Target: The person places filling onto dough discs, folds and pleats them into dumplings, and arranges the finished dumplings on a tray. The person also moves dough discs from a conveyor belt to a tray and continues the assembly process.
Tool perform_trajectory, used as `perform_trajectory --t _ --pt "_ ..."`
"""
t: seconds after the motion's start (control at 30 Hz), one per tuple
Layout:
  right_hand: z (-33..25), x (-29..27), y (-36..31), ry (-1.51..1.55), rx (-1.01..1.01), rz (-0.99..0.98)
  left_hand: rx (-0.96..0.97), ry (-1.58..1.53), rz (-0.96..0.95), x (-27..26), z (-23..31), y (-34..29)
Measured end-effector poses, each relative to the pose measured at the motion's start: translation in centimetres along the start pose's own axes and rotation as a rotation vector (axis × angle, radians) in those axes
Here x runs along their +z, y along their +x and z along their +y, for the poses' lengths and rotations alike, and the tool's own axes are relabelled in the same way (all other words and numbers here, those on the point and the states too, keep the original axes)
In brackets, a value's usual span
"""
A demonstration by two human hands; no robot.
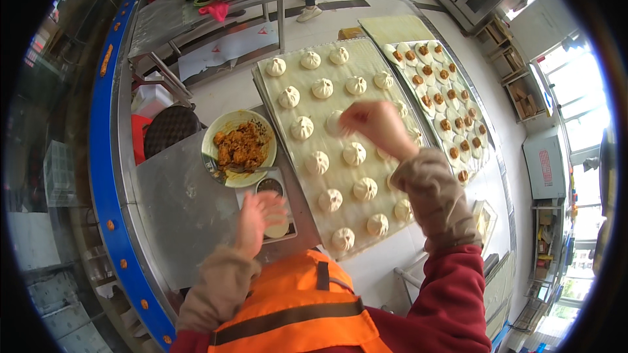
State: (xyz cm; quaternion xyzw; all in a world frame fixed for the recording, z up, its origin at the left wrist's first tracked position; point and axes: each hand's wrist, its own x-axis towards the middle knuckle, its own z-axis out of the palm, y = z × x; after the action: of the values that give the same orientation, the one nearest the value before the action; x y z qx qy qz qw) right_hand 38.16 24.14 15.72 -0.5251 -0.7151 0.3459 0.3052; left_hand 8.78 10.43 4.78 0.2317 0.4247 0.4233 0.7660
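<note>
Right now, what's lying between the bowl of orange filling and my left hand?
In the head view, a small scale with a dark round cup sits between the bowl and the left hand.

Bare bench (176, 209) left of scale (275, 212) is free; filling plate (239, 147) and bun tray (340, 137) block ahead.

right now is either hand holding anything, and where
The right hand is over the tray, at a bun; a grip cannot be told. The left hand holds nothing.
</note>
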Motion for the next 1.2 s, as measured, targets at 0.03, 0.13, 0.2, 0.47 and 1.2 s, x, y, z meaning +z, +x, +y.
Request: perform_trajectory --t 0.03,0.13,0.2,0.47,1.2 --pt "2.0 -1.8 2.1 -0.117 -0.034 0.069 -0.014 -0.009 0.121 -1.6 -0.6 -1.0" --pt "8.8 -6.3 9.5 -0.245 0.027 0.174 -0.053 -0.049 0.427 -6.7 -2.5 -4.8" --pt "13.6 -7.9 14.1 -0.423 0.080 0.305 -0.100 -0.054 0.711 -9.5 -3.5 -7.4" --pt "25.2 -8.9 23.1 -0.528 0.481 0.164 -0.109 -0.166 0.948 -12.6 -6.7 -12.5" --pt "5.1 27.4 -2.3 -0.814 -0.087 -0.569 0.180 0.699 0.442 -12.5 -8.9 -1.4"
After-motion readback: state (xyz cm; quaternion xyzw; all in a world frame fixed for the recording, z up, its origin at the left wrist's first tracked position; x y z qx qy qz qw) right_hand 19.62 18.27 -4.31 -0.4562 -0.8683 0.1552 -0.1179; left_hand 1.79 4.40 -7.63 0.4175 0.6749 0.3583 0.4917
